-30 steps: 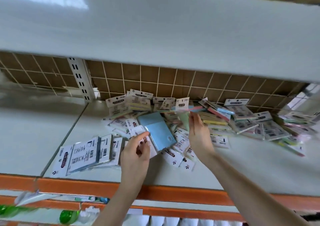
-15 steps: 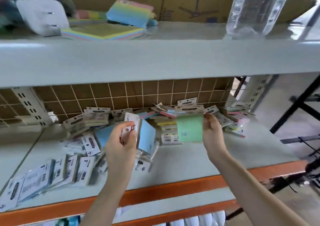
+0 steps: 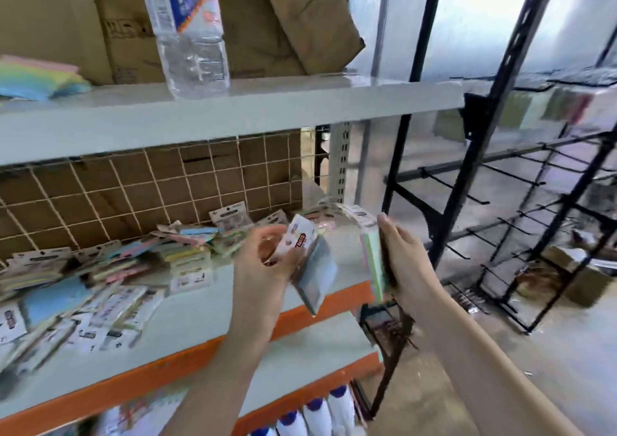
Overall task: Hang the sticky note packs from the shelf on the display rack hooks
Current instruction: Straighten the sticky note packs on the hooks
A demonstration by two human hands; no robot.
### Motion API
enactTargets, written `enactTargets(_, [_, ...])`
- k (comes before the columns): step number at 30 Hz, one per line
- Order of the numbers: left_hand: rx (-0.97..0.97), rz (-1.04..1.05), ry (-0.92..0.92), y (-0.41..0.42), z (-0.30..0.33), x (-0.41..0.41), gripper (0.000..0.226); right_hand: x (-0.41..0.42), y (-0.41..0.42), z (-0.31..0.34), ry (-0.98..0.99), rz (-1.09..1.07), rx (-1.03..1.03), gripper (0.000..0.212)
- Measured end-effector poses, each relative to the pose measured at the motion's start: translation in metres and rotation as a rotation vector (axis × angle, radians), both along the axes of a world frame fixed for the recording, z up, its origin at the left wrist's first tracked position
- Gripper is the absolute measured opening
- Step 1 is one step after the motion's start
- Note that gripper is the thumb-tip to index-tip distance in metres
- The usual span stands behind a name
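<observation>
Both hands have drawn back from the heap since the earlier frame, each carrying a pack off the shelf (image 3: 187,322). Left hand (image 3: 263,268): fingers curled round a blue pack (image 3: 317,275), flat and film-wrapped, white header card uppermost, long axis tilted down to the right. Right hand (image 3: 405,262): fingers clasp a pastel pack (image 3: 374,262) edge-on, long axis near upright (header blurred). Remaining packs (image 3: 110,268) lie jumbled on the grey shelf. Black metal display rack (image 3: 474,182), thin straight hooks, stands right.
</observation>
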State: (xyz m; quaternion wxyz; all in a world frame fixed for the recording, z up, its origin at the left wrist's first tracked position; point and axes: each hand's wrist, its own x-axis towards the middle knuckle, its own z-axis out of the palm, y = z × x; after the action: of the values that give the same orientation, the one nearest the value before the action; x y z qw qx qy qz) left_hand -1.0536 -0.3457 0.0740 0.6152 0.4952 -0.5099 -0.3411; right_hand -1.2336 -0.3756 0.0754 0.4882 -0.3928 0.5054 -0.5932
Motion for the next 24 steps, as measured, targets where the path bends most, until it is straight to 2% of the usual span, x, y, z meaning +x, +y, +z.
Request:
enactTargets(4, [0.083,-0.179,0.043,0.003,0.01,-0.078,0.034,-0.069,0.029,0.005,0.127,-0.062,-0.11,0.029])
enactTargets(8, [0.128,-0.315,0.08,0.007,0.017,-0.144,0.017,-0.126,0.053,0.008,0.307,-0.096,-0.197,0.023])
enactTargets(18, [0.159,-0.545,-0.018,-0.016,0.04,-0.26,0.004,-0.225,0.059,0.012,0.249,-0.275,-0.276,0.027])
enactTargets(22, [0.127,-0.625,-0.06,-0.041,0.05,-0.303,0.003,-0.268,0.04,0.02,0.313,-0.305,-0.265,0.012])
enactTargets(24, [0.107,-0.651,-0.065,-0.055,0.055,-0.324,0.006,-0.288,0.026,0.027,0.3,-0.322,-0.267,0.013])
